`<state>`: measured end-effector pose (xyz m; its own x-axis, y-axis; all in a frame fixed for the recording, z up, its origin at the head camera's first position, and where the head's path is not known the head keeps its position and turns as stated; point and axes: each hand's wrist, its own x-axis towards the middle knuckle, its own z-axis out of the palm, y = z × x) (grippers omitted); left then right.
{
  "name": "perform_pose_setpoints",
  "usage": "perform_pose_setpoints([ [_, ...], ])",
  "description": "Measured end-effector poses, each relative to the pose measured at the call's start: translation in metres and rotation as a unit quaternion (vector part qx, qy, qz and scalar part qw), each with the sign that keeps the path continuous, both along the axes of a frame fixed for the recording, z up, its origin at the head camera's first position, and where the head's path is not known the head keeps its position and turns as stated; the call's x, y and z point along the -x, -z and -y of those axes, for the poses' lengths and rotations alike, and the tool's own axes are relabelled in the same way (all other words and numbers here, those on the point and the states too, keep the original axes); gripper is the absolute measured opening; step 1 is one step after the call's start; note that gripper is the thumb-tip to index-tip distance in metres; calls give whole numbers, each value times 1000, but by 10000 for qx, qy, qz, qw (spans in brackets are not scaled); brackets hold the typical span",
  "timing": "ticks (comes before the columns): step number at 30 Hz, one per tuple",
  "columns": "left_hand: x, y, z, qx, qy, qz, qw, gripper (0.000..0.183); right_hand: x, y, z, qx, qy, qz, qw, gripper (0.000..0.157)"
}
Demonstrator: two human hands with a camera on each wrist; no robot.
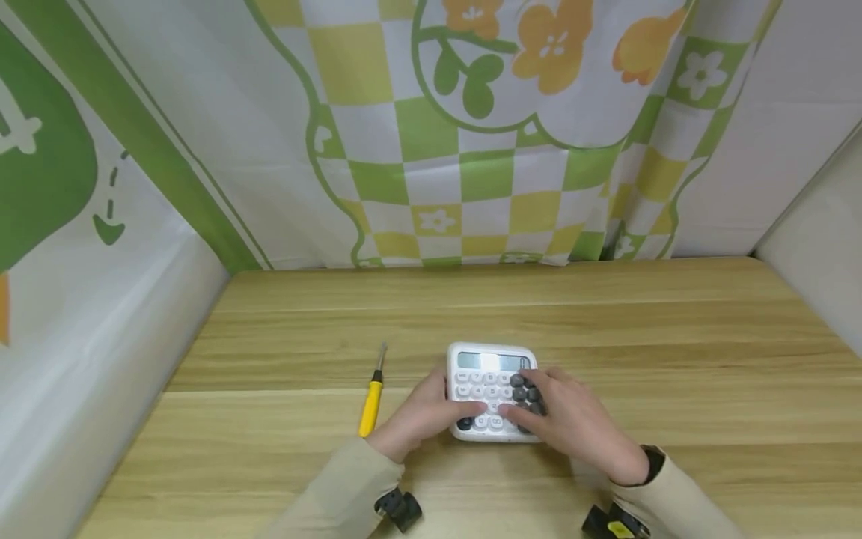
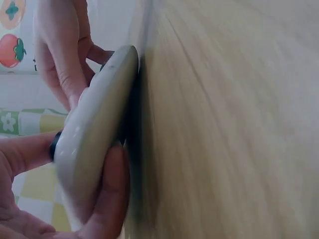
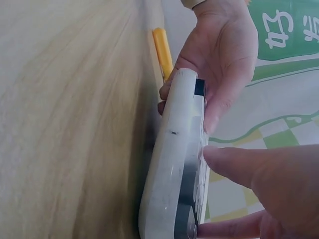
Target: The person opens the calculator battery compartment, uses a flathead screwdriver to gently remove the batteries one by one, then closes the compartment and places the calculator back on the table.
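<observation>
A white calculator (image 1: pixel 494 433) with round white and dark keys is at the middle of the table, its display showing a digit at the right end. My left hand (image 1: pixel 427 412) grips its left side, thumb over the keys and fingers underneath. In the left wrist view, the calculator (image 2: pixel 94 134) is tilted, with that side raised off the wood. My right hand (image 1: pixel 579 419) is over its right side. In the right wrist view, the right thumb (image 3: pixel 234 162) touches the key face and another finger (image 3: pixel 229 229) touches the dark keys. The remaining right fingers are mostly hidden.
A screwdriver (image 1: pixel 370 404) with a yellow handle lies left of the left hand on the wooden table (image 1: pixel 269 352). Behind the table hangs a green and yellow checked cloth (image 1: pixel 431 165). White walls or sheets border both sides.
</observation>
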<state>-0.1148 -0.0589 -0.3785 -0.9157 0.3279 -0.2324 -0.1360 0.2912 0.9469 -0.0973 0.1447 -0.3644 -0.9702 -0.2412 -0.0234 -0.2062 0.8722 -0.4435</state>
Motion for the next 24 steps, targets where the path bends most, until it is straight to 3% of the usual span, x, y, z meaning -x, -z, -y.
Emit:
perform_pose_setpoints([
  [4, -3, -1, -2, -659, -106, 137, 9977, 51, 1, 0, 2, 203, -45, 240, 9995, 69],
  [8, -4, -6, -5, -676, -293, 322, 9968, 43, 2, -1, 1, 444, -152, 374, 9982, 71],
  [14, -2, -14, -8, -584, -579, 713, 9941, 51, 5, -4, -3, 503, -160, 447, 9976, 71],
  [24, -6, -14, -7, -967, -856, 796, 9884, 50, 4, -2, -4, 686, -64, 446, 9966, 65],
])
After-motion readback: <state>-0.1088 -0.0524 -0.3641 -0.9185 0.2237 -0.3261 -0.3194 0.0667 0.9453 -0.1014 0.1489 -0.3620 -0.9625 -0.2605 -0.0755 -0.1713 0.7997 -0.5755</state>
